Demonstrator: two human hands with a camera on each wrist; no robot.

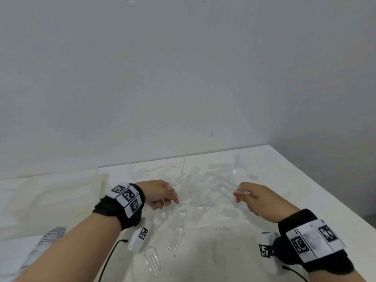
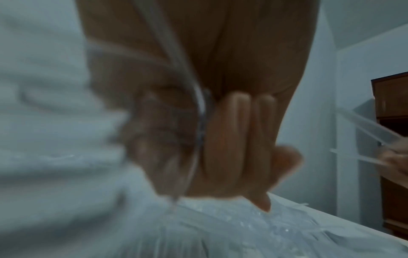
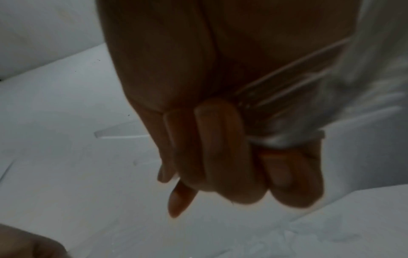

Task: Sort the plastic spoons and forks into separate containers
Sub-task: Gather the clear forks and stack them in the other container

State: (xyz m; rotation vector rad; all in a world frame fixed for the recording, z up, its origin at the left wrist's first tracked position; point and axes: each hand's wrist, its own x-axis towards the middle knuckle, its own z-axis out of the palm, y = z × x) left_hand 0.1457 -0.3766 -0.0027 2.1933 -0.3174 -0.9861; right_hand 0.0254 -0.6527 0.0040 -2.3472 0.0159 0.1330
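Nearest to us, clear plastic forks [image 1: 154,255] lie loose on the white worktop [image 1: 213,253] between our wrists, their tines faintly visible against the pale surface. Just beyond them our left hand [image 1: 162,193] curls round a clear utensil [image 2: 198,122] with a curved edge, perhaps a spoon, though the blur keeps us from being sure. Our right hand [image 1: 251,197] grips a small bundle of clear utensil handles [image 3: 284,97]; we cannot tell whether they are forks or spoons. Past both hands, a tangled heap of transparent cutlery [image 1: 205,184] spreads over the middle of the worktop, glossy, thin and hard to separate by eye. To the far left sits a pale, translucent container [image 1: 67,192], its contents unclear. We judge the sorting to be early: most of the heap remains unsorted, and what we hold has yet to reach any container.
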